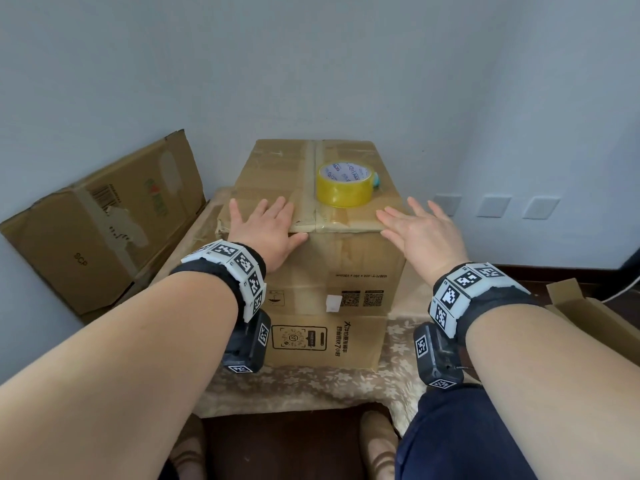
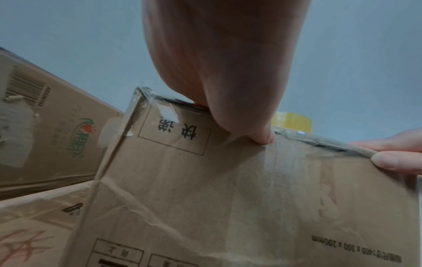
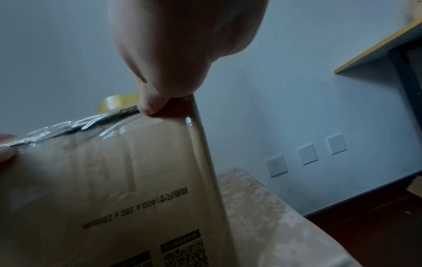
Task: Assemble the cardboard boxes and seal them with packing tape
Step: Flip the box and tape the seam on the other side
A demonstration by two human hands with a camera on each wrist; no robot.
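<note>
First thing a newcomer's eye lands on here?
The yellow tape roll sitting on top of the taped cardboard box at centre. Next, the left hand and right hand spread flat at the box's near top corners. A flattened box leans against the wall at left.

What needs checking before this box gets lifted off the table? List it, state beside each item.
1. Top seam of the cardboard box taped shut: ok, glossy tape runs along it and down over the near edge.
2. Tape roll off the lid: not ok, it sits on top, right of the seam.
3. Left hand placed: ok, flat on the near left of the lid, thumb over the front edge.
4. Right hand placed: ok, fingers straight at the near right corner.
5. Bottom flaps sealed: cannot tell, hidden.
6. Box seated flat on the table: cannot tell, a loose cardboard sheet hangs at its base.
</note>
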